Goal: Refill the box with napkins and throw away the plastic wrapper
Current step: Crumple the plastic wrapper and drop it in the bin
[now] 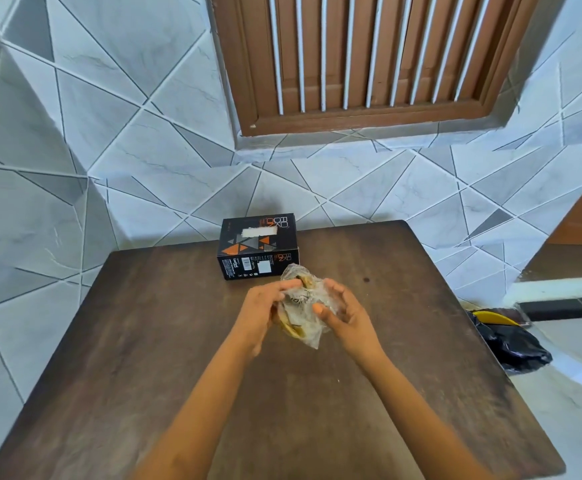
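Two hands, left [260, 315] and right [348, 320], grip one plastic wrapper [305, 301] — one box [258, 245] beyond.

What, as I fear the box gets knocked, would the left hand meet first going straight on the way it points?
The left hand grips the plastic wrapper; past that, probably the napkin box right behind it, though depth is unclear.

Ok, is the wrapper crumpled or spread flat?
Crumpled: the wrapper is bunched into a wad, gripped between the left hand and right hand over the table.

Blurred wrapper [307, 323] print, box [258, 249] label illegible (too small)
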The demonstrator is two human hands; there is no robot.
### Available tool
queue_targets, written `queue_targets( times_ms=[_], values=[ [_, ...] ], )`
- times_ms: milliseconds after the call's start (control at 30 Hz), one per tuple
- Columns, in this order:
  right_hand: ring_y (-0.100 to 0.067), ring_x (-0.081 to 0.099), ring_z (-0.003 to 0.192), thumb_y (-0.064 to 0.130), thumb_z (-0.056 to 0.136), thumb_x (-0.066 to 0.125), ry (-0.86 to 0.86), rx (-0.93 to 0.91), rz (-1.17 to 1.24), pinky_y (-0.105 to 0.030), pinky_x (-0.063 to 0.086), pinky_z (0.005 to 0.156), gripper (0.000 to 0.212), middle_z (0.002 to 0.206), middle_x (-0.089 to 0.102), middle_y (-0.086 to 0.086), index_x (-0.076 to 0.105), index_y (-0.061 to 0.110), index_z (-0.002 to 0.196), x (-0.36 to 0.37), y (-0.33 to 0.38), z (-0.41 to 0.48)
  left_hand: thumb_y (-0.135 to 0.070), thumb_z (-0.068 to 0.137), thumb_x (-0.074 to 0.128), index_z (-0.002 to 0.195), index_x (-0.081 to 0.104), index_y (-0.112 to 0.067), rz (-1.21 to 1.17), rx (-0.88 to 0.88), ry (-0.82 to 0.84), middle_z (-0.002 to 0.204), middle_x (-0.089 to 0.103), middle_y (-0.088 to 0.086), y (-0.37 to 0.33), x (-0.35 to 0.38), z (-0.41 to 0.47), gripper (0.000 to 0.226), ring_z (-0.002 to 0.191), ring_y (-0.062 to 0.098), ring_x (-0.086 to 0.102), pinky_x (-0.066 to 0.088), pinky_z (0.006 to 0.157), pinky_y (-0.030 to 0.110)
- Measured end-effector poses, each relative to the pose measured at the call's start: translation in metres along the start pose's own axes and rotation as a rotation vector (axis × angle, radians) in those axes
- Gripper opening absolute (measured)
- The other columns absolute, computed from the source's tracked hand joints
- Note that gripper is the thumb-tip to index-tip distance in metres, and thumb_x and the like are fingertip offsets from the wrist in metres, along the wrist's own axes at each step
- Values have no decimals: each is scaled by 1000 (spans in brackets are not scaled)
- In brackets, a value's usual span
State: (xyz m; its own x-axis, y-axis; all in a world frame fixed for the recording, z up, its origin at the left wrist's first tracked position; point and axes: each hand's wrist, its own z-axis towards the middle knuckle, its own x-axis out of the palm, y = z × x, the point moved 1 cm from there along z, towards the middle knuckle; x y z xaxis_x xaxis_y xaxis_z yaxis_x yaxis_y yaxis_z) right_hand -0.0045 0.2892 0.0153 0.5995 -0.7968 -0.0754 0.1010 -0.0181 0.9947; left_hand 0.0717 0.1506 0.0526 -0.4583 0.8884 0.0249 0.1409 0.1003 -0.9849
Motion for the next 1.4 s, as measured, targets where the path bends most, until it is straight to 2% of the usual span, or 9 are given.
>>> queue_targets(
  times_ms=[200, 367, 500, 600, 767, 900, 1033, 1200, 1400],
  values=[
    [-1, 54, 113, 34, 99, 30, 93, 119, 42, -13, 43, 89, 30, 117, 60, 16, 55, 39, 116, 25, 0, -17, 7, 83, 32, 131, 49, -6, -389, 30, 144, 126, 60, 8, 8, 10, -7, 52, 112, 18, 59, 55, 88, 26],
    [0, 56, 113, 30, 97, 32, 215, 126, 216, -17, 43, 99, 31, 118, 62, 12, 55, 29, 119, 27, 1, -26, 6, 90, 47, 128, 52, -26, 111, 163, -14, 127, 56, -11, 13, 7, -7, 50, 110, -3, 56, 49, 91, 14],
    [-5, 64, 95, 16, 94, 44, 85, 13, 142, -18, 49, 82, 25, 99, 71, 3, 64, 13, 109, 34, -7, -26, 2, 82, 59, 116, 64, -24, 629, 253, -205, 135, 50, 1, 12, 3, -5, 43, 124, 20, 47, 42, 105, 38],
    [-3, 67, 77, 9, 91, 50, -32, -12, 122, -18, 50, 70, 21, 80, 74, 7, 68, 4, 100, 34, -13, -23, -2, 81, 62, 115, 65, -23, 612, 139, -196, 149, 32, 3, 14, 2, -6, 40, 135, 25, 34, 32, 112, 44],
    [-16, 60, 66, 9, 87, 58, -168, 31, -55, -29, 46, 61, 24, 71, 70, -10, 71, 24, 72, 32, -22, -17, -2, 75, 70, 102, 72, -15, 525, 172, -219, 126, 56, -4, 27, 2, -10, 31, 109, 15, 58, 49, 95, 23],
    [-10, 65, 95, 11, 86, 60, -153, 153, -49, -6, 49, 71, 43, 107, 68, -1, 52, 23, 126, 39, -14, -21, 4, 73, 68, 85, 73, -11, 516, 148, -398, 102, 59, -2, 35, 3, -11, 20, 88, 12, 58, 41, 70, 6],
    [8, 60, 91, 6, 81, 66, 14, 111, -37, -7, 49, 79, 57, 109, 61, 13, 44, 22, 131, 41, -8, -25, 7, 72, 65, 65, 62, -21, 447, 96, -427, 82, 51, -7, 41, -2, -13, 30, 78, 15, 55, 39, 63, 9],
    [2, 67, 76, 1, 80, 65, -74, 70, -132, -26, 56, 82, 32, 88, 73, 4, 69, 23, 103, 27, -15, -17, 2, 79, 62, 102, 70, -20, 352, 22, -149, 113, 59, 3, 47, -5, -18, 32, 94, 19, 60, 53, 89, 37],
    [-15, 69, 77, -4, 84, 57, -108, 140, -48, -33, 56, 77, 26, 90, 73, -11, 70, 10, 100, 10, -29, -17, 6, 77, 65, 122, 59, -12, 340, 48, -50, 123, 60, 0, 47, 1, -25, 49, 97, 11, 61, 51, 91, 22]
  ],
)
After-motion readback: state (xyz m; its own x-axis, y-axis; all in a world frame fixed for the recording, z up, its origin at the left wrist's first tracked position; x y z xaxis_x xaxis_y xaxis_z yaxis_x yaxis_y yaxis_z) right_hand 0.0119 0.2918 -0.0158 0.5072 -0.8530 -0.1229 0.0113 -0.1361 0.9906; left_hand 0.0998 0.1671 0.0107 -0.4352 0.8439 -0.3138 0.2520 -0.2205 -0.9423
